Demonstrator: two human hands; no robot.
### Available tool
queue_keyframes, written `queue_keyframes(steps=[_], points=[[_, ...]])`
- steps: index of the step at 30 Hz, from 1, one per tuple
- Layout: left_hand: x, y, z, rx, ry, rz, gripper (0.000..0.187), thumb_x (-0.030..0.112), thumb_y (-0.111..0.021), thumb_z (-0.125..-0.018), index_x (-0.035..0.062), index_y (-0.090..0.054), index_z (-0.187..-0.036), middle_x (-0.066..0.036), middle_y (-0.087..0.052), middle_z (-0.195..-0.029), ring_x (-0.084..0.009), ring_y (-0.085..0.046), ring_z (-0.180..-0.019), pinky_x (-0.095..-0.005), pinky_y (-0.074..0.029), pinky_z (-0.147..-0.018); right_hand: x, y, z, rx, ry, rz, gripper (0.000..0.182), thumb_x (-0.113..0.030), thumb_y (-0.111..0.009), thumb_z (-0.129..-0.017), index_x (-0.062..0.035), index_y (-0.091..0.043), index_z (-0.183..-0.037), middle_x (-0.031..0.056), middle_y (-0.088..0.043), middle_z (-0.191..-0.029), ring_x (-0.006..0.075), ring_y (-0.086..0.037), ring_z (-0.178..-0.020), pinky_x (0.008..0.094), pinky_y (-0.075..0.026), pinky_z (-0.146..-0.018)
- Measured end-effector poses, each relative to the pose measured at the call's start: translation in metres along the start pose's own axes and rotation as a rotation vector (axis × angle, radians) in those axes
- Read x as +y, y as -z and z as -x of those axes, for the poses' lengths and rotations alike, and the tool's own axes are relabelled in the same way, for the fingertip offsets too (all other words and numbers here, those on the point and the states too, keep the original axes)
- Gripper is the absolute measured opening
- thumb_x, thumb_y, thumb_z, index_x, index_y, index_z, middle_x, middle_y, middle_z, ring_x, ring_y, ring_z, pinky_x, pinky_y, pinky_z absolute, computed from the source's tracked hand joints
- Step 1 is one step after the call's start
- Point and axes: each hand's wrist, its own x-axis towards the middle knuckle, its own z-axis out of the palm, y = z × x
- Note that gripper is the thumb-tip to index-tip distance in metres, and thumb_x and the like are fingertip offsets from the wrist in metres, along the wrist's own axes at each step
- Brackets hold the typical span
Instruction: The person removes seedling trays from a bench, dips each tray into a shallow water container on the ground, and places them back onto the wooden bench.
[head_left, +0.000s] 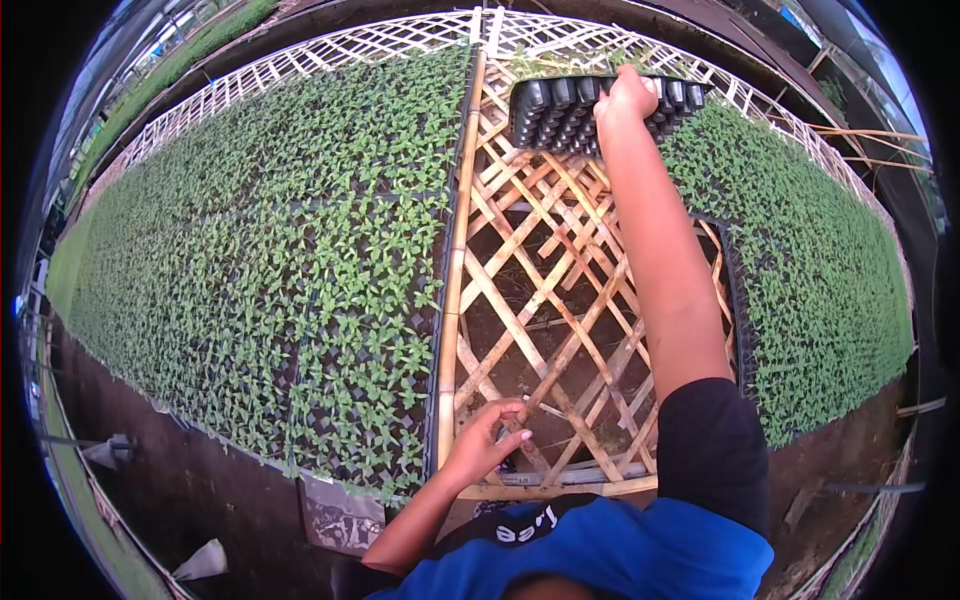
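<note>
My right hand is stretched far forward, its fingers closed on the near edge of a black seedling tray. The tray is tilted, so the undersides of its cells face me, and green seedlings show along its far side. Below it lies a bamboo lattice. My left hand is low over the near end of the lattice, beside the bamboo rail. Its thumb and forefinger are curved and apart, with nothing seen between them.
Trays of green seedlings cover the bench left of the rail. More seedling trays stand on the right, their dark edge beside the lattice. White lattice strips run along the far border. Dark ground lies around the bench.
</note>
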Motion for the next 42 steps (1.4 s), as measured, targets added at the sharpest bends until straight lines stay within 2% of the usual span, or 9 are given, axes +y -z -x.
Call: queue_keyframes(steps=[9,12,16,18,21,27,34,37,42], points=[[0.009,0.019,0.027,0.049,0.039,0.018,0.035,0.017,-0.062,-0.074,0.0077,-0.049,-0.105,-0.006,-0.052,-0.097,-0.0148,-0.052,-0.087,-0.0264,-0.042,-0.072,-0.052,-0.04,0.012,0.0,0.067,0.016,0.026,0.004,-0.051,-0.064,-0.0079,-0.03,-0.057,0.0006,-0.037,-0.051,0.0113,-0.033,-0.036,0.0254,-0.026,-0.031],[0.012,0.017,0.038,0.078,0.044,0.056,0.034,0.017,-0.061,-0.075,0.0082,-0.049,-0.105,-0.005,-0.053,-0.096,-0.0134,-0.051,-0.086,-0.025,-0.041,-0.072,-0.069,-0.04,0.017,-0.099,0.042,0.022,0.019,0.002,-0.055,-0.063,-0.0013,-0.042,-0.075,0.0114,-0.047,-0.08,0.0252,-0.048,-0.074,0.0463,-0.044,-0.061],[0.013,0.009,0.052,0.138,0.029,0.06,0.032,0.017,-0.061,-0.075,0.0081,-0.05,-0.104,-0.005,-0.053,-0.091,-0.0118,-0.051,-0.082,-0.025,-0.042,-0.069,-0.11,-0.054,0.033,-0.142,0.059,-0.063,0.016,0.004,-0.053,-0.066,-0.0007,-0.047,-0.081,0.0105,-0.052,-0.08,0.0229,-0.053,-0.068,0.043,-0.048,-0.064],[0.007,0.004,0.051,0.146,0.039,0.08,0.031,0.015,-0.06,-0.076,0.0069,-0.05,-0.104,-0.005,-0.053,-0.085,-0.0106,-0.051,-0.079,-0.0244,-0.042,-0.07,-0.132,-0.063,0.039,-0.439,0.085,-0.227,0.013,-0.004,-0.052,-0.071,-0.002,-0.052,-0.084,0.0112,-0.054,-0.08,0.0252,-0.055,-0.072,0.0381,-0.048,-0.059],[-0.01,-0.017,0.039,0.174,-0.022,0.474,0.028,0.016,-0.056,-0.079,0.007,-0.049,-0.104,-0.002,-0.055,-0.093,-0.008,-0.05,-0.079,-0.0211,-0.04,-0.069,-0.19,-0.08,0.061,-0.826,0.008,-0.31,0.012,-0.002,-0.052,-0.069,-0.0029,-0.051,-0.081,0.0111,-0.052,-0.075,0.023,-0.054,-0.07,0.0369,-0.048,-0.057],[-0.014,-0.063,0.047,0.025,0.19,1.212,0.025,0.026,-0.044,-0.085,0.0071,-0.047,-0.101,-0.008,-0.054,-0.102,-0.0172,-0.054,-0.086,-0.0336,-0.043,-0.071,-0.365,-0.049,0.195,-0.884,-0.187,-0.073,0.019,-0.012,-0.056,-0.071,-0.0052,-0.051,-0.088,0.0072,-0.054,-0.085,0.023,-0.054,-0.076,0.0381,-0.046,-0.064],[-0.05,-0.072,0.172,-0.099,-0.305,1.941,0.055,0.046,-0.021,-0.086,0.0028,-0.038,-0.117,-0.019,-0.041,-0.118,-0.0299,-0.052,-0.094,-0.0423,-0.042,-0.077,-0.443,0.049,0.288,-1.191,-0.412,-0.005,0.023,-0.015,-0.055,-0.072,-0.005,-0.051,-0.093,0.0072,-0.056,-0.087,0.0206,-0.055,-0.076,0.0346,-0.046,-0.066],[-0.038,-0.049,0.288,0.456,-0.58,1.427,0.046,0.031,-0.036,-0.085,-0.0022,-0.039,-0.116,-0.017,-0.046,-0.113,-0.0252,-0.053,-0.093,-0.0357,-0.046,-0.078,-0.432,0.081,0.315,-1.29,-0.55,0.047,0.025,-0.017,-0.054,-0.073,-0.0049,-0.051,-0.095,0.0072,-0.056,-0.087,0.0196,-0.056,-0.077,0.0331,-0.046,-0.067],[-0.07,-0.06,0.468,0.814,-0.267,1.642,0.037,0.021,-0.043,-0.083,0.003,-0.041,-0.116,-0.015,-0.051,-0.108,-0.0242,-0.054,-0.094,-0.0386,-0.045,-0.081,-0.364,0.139,0.386,-1.429,-0.832,0.196,0.028,-0.019,-0.053,-0.074,-0.0048,-0.05,-0.099,0.0072,-0.057,-0.088,0.0179,-0.056,-0.077,0.0306,-0.047,-0.068]])
